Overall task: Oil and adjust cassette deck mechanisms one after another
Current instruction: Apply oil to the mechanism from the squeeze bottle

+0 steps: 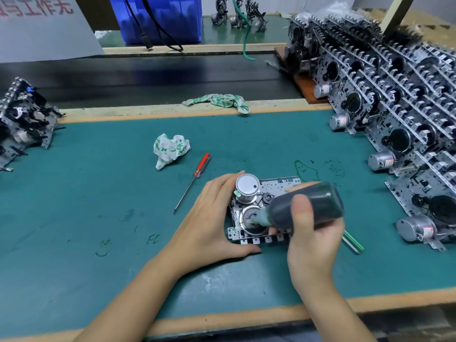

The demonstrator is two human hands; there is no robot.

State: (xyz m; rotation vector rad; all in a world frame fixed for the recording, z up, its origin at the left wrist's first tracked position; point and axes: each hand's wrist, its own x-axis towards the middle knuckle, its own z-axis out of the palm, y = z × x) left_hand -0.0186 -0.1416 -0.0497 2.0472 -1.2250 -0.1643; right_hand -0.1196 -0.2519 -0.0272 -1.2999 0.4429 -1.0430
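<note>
Lower centre of the frame, deck mechanism (pixel 265 211) on the green desk (pixel 98 193); left hand (pixel 209 218) clasping its left edge; right hand (pixel 313 233) gripping a dark oil bottle (pixel 308 206), nozzle down on the flywheel (pixel 249 218); red screwdriver (pixel 195 180) just left; stacked mechanisms (pixel 394 119) at right

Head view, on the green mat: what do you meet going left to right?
Finished mechanisms → crumpled cloth → red screwdriver → left hand → oil bottle → stacked mechanisms.
</note>
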